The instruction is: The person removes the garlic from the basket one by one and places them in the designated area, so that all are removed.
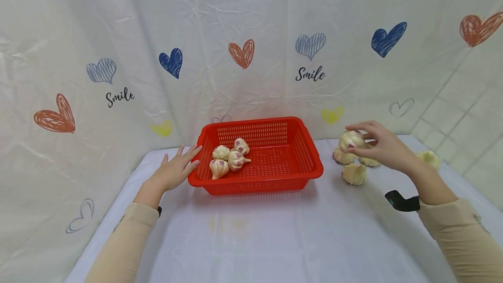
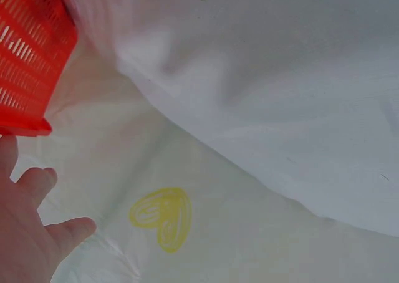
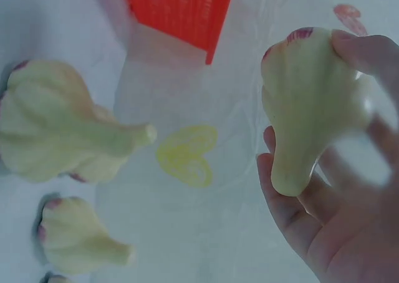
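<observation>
My right hand (image 1: 377,145) grips a garlic bulb (image 1: 351,140) between thumb and fingers, raised over a few other bulbs right of the basket. In the right wrist view the held garlic bulb (image 3: 302,102) shows its pale stem pointing down and purple marks at its top. My left hand (image 1: 174,171) has its fingers spread, with the fingertips at the left rim of the red plastic basket (image 1: 257,180). Inside the basket, several garlic bulbs (image 1: 236,160) lie grouped at the left end. In the left wrist view, the left hand's fingers (image 2: 72,233) are spread beside the basket wall.
On the table's right lie more garlic bulbs, one nearest the front (image 1: 354,174) and another behind my right wrist (image 1: 429,159). White cloth covers the table (image 1: 251,239). A white curtain (image 1: 271,86) printed with hearts hangs close behind the basket.
</observation>
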Motion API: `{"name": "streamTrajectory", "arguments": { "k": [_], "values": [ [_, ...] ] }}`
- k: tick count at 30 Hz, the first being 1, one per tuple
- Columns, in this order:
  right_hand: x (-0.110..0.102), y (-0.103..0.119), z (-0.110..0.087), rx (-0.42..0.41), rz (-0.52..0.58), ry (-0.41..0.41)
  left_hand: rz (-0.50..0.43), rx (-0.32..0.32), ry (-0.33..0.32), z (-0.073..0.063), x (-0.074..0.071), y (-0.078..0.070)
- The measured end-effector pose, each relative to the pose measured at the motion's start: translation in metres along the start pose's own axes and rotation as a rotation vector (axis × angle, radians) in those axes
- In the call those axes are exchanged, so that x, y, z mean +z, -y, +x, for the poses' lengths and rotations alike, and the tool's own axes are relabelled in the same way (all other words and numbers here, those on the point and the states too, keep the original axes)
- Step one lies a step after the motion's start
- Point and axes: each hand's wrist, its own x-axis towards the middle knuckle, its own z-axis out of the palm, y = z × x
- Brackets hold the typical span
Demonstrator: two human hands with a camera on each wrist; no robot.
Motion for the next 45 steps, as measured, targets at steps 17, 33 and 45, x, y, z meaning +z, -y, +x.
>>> {"name": "streamTrajectory", "arguments": {
  "k": [17,33,45],
  "values": [
    [-0.015,-0.039,-0.016,0.081,-0.061,0.026,-0.003,0.005,-0.004,0.0,0.001,0.001],
    [-0.022,-0.072,-0.038,0.118,-0.035,-0.006,0.001,0.015,-0.012,0.0,0.001,0.001],
    [-0.022,-0.085,-0.047,0.18,-0.072,0.044,0.002,0.011,-0.012,0.0,0.001,0.001]
  ]
}}
